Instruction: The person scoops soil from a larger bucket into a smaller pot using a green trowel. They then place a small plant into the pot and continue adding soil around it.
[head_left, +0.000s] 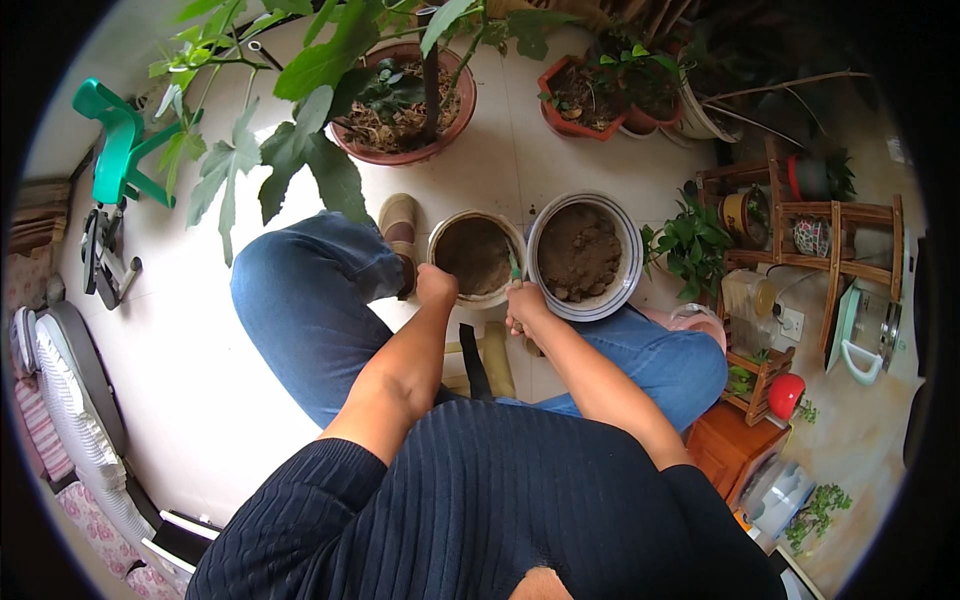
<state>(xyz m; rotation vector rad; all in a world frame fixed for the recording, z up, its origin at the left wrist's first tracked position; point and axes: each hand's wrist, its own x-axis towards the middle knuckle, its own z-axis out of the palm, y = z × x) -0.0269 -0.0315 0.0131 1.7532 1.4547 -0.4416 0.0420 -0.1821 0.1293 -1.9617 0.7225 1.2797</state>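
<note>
Two round pots of brown soil stand side by side on the tiled floor in front of me. At the near left rim of the left pot is my left hand, closed on the edge. My right hand grips a small garden hand tool with a green part. The tool's blade leans along the inner right wall of that pot, and its shape is hard to make out. Clumpy, heaped soil fills the right pot, which is white with dark rim stripes. Soil in the left pot looks finer and lies lower.
Beyond the pots, a large potted plant spreads leaves over my left knee. A red planter stands farther right. Wooden plant shelves line the right wall, beside a leafy plant. A green plastic chair is far left.
</note>
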